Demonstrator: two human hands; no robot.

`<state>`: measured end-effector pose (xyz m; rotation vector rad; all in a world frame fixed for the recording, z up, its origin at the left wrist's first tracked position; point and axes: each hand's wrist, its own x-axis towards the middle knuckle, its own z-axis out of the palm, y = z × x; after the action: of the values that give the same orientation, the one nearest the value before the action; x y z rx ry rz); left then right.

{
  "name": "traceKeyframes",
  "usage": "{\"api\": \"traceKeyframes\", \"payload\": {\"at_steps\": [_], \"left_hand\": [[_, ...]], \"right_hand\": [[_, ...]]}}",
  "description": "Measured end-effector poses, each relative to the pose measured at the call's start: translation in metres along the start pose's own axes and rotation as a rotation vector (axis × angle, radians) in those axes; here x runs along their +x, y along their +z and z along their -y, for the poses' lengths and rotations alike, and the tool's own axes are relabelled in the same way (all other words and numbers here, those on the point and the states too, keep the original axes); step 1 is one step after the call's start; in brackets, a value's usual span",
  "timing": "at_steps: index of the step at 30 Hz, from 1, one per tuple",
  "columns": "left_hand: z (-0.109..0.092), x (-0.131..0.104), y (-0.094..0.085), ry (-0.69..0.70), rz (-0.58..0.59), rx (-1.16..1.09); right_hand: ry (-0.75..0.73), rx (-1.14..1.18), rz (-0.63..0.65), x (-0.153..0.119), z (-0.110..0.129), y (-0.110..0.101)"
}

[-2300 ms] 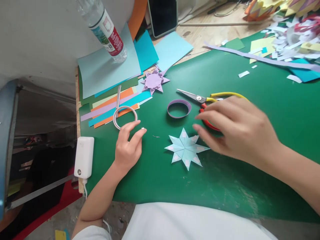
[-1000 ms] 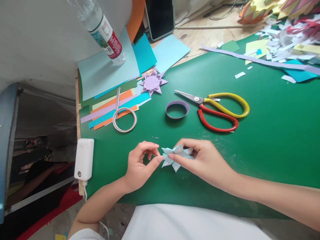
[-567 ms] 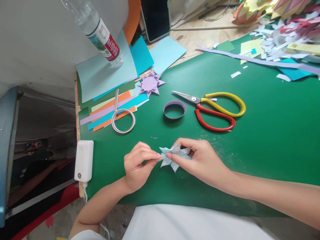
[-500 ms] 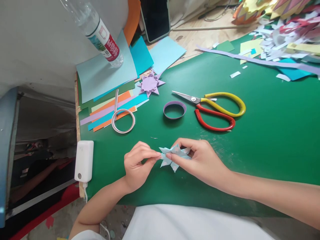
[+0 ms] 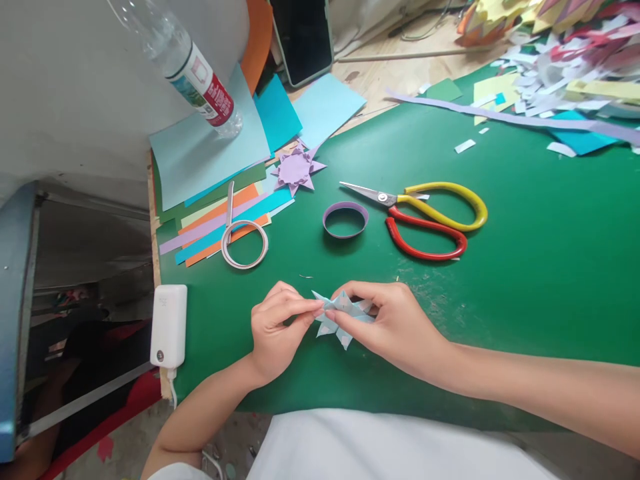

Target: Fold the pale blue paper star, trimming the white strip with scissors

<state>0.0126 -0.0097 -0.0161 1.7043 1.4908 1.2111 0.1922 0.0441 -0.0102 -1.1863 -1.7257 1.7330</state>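
Observation:
A light blue folded paper star [image 5: 343, 303] is held low over the green mat, between both my hands. My left hand [image 5: 281, 331] pinches one of its points with thumb and forefinger. From the other side my right hand [image 5: 395, 327] grips the star, its thumb on top and fingers partly behind the paper. Beyond them lie a purple paper ring [image 5: 346, 233], a roll of thin tape [image 5: 225, 247] and scissors [image 5: 384, 198] with one yellow and one red handle. A finished-looking purple paper star [image 5: 295, 169] rests near the coloured strips.
Coloured paper strips [image 5: 215, 230] and sheets [image 5: 210, 167] lie at left, a plastic bottle [image 5: 210, 93] standing on them. A phone [image 5: 303, 40] leans behind. A white power bank [image 5: 169, 327] sits at the left edge. Paper scraps [image 5: 555, 73] heap at far right.
The light blue star has tilted slightly and shifted a little left with my right hand. My left hand still pinches at its left point. The whole view has moved slightly.

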Motion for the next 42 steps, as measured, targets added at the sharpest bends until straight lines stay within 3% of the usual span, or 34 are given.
{"api": "traceKeyframes", "payload": {"at_steps": [15, 26, 37, 42], "left_hand": [[-0.001, 0.002, 0.0, -0.068, 0.023, 0.057], [-0.005, -0.001, -0.005, -0.111, 0.129, 0.003], [-0.008, -0.004, -0.009, -0.307, 0.209, -0.049], [-0.006, -0.001, -0.011, -0.406, 0.224, -0.239]], "right_hand": [[-0.07, -0.042, -0.025, -0.001, -0.003, 0.004], [-0.083, -0.022, -0.033, -0.001, -0.002, 0.002], [-0.072, -0.006, -0.029, -0.001, -0.002, 0.001], [-0.059, 0.051, -0.011, 0.001, 0.0, -0.002]]}}
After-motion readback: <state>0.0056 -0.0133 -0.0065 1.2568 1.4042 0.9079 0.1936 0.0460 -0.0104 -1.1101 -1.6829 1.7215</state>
